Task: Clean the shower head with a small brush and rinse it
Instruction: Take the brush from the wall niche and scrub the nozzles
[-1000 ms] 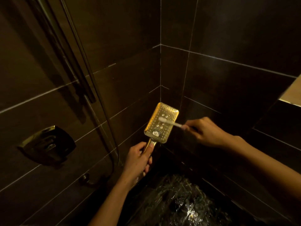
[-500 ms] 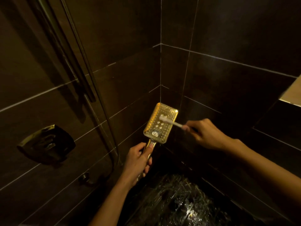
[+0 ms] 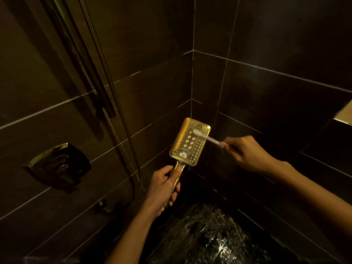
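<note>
A gold rectangular shower head (image 3: 185, 143) with rows of nozzles faces me in the dark tiled shower corner. My left hand (image 3: 164, 187) grips its handle from below and holds it upright, tilted slightly right. My right hand (image 3: 247, 153) holds a small white brush (image 3: 206, 137) by its handle. The brush's bristle end lies on the upper right part of the shower head's face.
A gold mixer valve plate (image 3: 59, 165) is mounted on the left wall. A vertical riser rail (image 3: 89, 69) and hose (image 3: 122, 115) run down beside it to a wall outlet (image 3: 102, 204). Below lies a wet, glinting dark floor (image 3: 209, 237). A lit ledge (image 3: 344, 115) shows at the right edge.
The brush head has slid up and to the right across the shower head's face. My left hand still holds the handle in about the same place.
</note>
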A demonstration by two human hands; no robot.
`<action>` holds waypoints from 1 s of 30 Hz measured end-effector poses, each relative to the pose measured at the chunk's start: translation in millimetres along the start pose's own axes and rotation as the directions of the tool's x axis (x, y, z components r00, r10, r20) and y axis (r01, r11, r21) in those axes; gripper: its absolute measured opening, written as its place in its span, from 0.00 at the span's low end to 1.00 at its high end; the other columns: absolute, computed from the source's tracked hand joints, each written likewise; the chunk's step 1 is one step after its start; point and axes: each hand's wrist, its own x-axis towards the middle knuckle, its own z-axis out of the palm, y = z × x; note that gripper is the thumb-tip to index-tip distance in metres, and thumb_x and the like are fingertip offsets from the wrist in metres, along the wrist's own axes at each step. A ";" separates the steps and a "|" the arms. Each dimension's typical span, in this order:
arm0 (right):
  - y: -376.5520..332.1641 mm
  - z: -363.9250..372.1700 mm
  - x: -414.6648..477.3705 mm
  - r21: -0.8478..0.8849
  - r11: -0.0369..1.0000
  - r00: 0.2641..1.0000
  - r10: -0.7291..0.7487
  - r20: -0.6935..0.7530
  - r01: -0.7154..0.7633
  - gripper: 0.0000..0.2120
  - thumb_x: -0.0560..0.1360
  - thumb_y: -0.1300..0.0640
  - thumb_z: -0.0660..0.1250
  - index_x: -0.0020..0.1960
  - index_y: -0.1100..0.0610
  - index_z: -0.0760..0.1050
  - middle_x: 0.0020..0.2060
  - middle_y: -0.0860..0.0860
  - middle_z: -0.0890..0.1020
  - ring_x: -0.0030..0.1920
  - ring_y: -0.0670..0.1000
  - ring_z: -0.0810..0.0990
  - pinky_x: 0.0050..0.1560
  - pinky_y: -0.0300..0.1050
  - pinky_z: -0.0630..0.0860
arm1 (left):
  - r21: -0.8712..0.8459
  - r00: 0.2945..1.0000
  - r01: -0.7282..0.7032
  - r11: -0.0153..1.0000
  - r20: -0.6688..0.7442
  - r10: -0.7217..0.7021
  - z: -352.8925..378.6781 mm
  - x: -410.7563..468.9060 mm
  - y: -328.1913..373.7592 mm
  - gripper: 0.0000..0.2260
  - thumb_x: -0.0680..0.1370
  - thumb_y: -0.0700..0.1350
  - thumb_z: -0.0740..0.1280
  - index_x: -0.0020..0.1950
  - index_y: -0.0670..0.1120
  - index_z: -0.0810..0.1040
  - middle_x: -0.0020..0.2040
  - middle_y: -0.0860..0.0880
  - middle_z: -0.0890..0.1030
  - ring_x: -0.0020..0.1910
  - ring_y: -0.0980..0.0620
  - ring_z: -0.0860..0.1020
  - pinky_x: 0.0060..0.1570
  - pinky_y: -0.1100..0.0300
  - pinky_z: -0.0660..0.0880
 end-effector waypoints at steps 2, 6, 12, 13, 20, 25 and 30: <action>-2.9 5.7 -4.6 -0.005 0.999 0.997 -0.051 0.057 0.051 0.11 0.83 0.52 0.62 0.42 0.46 0.75 0.26 0.44 0.74 0.29 0.44 0.77 0.29 0.31 0.67 | -0.008 1.000 0.006 1.000 -0.004 -0.006 -0.8 0.0 -0.9 0.11 0.80 0.55 0.64 0.48 0.49 0.78 0.31 0.47 0.76 0.22 0.53 0.69 0.23 0.63 0.64; 5.8 -0.6 1.2 -0.009 0.999 0.996 0.051 -0.079 -0.052 0.12 0.83 0.51 0.61 0.44 0.52 0.78 0.27 0.46 0.76 0.30 0.46 0.77 0.29 0.33 0.66 | -0.009 1.000 0.021 1.000 -0.020 -0.021 -1.7 2.4 -2.5 0.11 0.79 0.55 0.65 0.47 0.49 0.78 0.31 0.47 0.76 0.21 0.53 0.69 0.23 0.64 0.64; 2.1 0.1 3.9 -0.014 0.999 0.995 0.047 -0.089 -0.049 0.11 0.83 0.52 0.62 0.43 0.50 0.77 0.28 0.48 0.77 0.30 0.46 0.77 0.30 0.35 0.67 | -0.038 1.000 0.022 0.999 -0.012 -0.022 -4.8 5.3 0.3 0.10 0.80 0.54 0.65 0.48 0.49 0.78 0.31 0.48 0.76 0.22 0.53 0.69 0.22 0.63 0.64; 3.6 -2.6 5.7 -0.002 0.997 0.991 0.077 -0.113 -0.078 0.11 0.83 0.52 0.62 0.43 0.51 0.78 0.28 0.48 0.77 0.30 0.46 0.77 0.30 0.35 0.66 | -0.041 1.000 0.022 0.999 -0.009 -0.023 -5.0 5.3 1.0 0.10 0.80 0.54 0.64 0.48 0.48 0.78 0.31 0.48 0.76 0.22 0.53 0.69 0.22 0.63 0.65; -0.3 -5.3 5.7 0.001 1.000 0.998 0.022 -0.052 -0.021 0.11 0.83 0.51 0.61 0.42 0.48 0.76 0.28 0.45 0.75 0.28 0.45 0.76 0.30 0.34 0.67 | -0.063 0.999 0.034 0.997 -0.009 -0.034 -7.0 5.3 2.5 0.11 0.80 0.54 0.65 0.48 0.47 0.78 0.30 0.49 0.76 0.22 0.52 0.69 0.22 0.65 0.65; -8.6 4.2 -1.0 -0.008 0.993 0.977 -0.112 0.182 0.115 0.11 0.83 0.52 0.61 0.44 0.51 0.77 0.28 0.46 0.75 0.29 0.45 0.76 0.31 0.31 0.67 | -0.080 0.999 0.043 0.996 -0.007 -0.044 -8.6 6.4 0.7 0.10 0.80 0.54 0.64 0.47 0.48 0.78 0.31 0.48 0.76 0.22 0.52 0.69 0.22 0.64 0.65; -0.1 -6.6 5.1 -0.023 0.999 0.999 -0.035 -0.008 0.035 0.15 0.82 0.45 0.57 0.43 0.51 0.77 0.28 0.47 0.76 0.30 0.48 0.77 0.30 0.32 0.67 | -0.105 0.999 0.046 0.993 -0.013 -0.048 -5.5 3.9 3.8 0.11 0.80 0.53 0.64 0.48 0.47 0.77 0.29 0.49 0.76 0.22 0.52 0.68 0.22 0.65 0.64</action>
